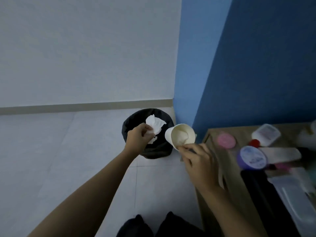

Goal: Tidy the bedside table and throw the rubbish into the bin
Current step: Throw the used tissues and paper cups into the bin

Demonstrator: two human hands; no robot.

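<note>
Holds crumpled white paper tissue [154, 124] right over the mouth of the round black bin [159, 151] with its black liner bag. Bin stands on pale floor tiles in the corner by the blue wall. Pinches tissue in left hand [138, 138], fingers curled round its lower edge, most of the wad sticking up past the knuckles. Small white scrap below the fingers; cannot tell if same tissue or lying in the bin. Left arm bare, stretched forward, wrist bent over the bin rim. Grips white paper cup [181, 135] with right hand [198, 161], thumb and fingertips pinching the near rim. Cup tipped on its side, cream inside facing the camera, held just right of the bin and near the corner of the light wooden bedside table [242, 134]. On the table, blurred: pink round lid [225, 140], purple-lidded tub [253, 157], clear plastic box [265, 134], red cap [254, 143].
</note>
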